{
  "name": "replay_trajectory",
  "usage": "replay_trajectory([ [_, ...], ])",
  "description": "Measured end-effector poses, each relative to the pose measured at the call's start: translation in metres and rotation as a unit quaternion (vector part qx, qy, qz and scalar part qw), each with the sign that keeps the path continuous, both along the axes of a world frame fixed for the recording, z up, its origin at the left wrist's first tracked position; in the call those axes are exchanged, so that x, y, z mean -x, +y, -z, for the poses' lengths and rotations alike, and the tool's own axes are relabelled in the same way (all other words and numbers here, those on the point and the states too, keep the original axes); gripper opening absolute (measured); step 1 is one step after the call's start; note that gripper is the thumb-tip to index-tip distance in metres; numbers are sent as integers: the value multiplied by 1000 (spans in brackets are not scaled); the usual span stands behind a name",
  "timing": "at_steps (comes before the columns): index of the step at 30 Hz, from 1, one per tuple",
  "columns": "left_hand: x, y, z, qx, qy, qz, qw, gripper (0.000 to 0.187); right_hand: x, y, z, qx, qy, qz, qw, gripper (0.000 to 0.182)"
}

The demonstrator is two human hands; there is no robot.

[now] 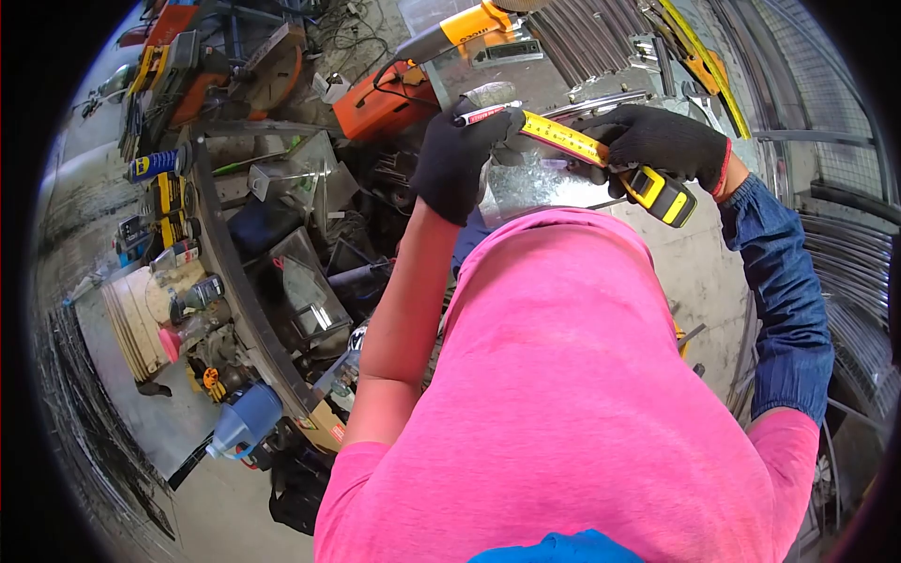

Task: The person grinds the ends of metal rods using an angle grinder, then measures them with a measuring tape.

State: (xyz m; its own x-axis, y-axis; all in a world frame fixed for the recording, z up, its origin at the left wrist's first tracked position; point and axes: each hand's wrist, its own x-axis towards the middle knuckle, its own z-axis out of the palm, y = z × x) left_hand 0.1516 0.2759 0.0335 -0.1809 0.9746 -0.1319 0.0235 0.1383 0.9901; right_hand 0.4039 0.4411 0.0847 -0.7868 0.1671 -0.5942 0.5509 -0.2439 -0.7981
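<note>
My left hand (462,155), in a black glove with grey fingertips, holds a white and red marker (486,113) and pinches the end of the yellow tape blade (561,138). The blade runs to the right, bowed slightly, towards my right hand (662,145). That hand, gloved too, is closed around the blade near the yellow and black tape measure case (661,195), which hangs below its fingers. Under both hands lies a shiny metal surface (549,188).
An orange and grey power tool (460,33) lies beyond my hands, near an orange box (385,98). Metal bars (582,38) and a yellow level (710,66) are at the upper right. A cluttered bench with a blue jug (249,418) stands left.
</note>
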Motion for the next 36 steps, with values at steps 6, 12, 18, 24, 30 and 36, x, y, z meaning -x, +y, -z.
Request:
replay_trajectory([
  [6,-8,10,-14,112,-178,-91,973,34,-1,1,7,9,-25,-16,1000,49],
  [12,-6,11,-11,70,-183,-97,976,36,-8,1,8,80,28,13,996,55],
  [18,-3,10,-20,75,-170,-76,980,38,-8,-3,7,85,14,26,996,57],
  [24,-2,10,-16,72,-167,-64,981,39,-9,0,20,86,22,8,996,52],
  [30,-3,5,-20,40,-113,-92,988,41,-12,-2,18,61,48,-15,997,42],
  [36,3,-2,-35,-117,-46,-162,979,38,-17,-6,39,77,53,40,995,52],
])
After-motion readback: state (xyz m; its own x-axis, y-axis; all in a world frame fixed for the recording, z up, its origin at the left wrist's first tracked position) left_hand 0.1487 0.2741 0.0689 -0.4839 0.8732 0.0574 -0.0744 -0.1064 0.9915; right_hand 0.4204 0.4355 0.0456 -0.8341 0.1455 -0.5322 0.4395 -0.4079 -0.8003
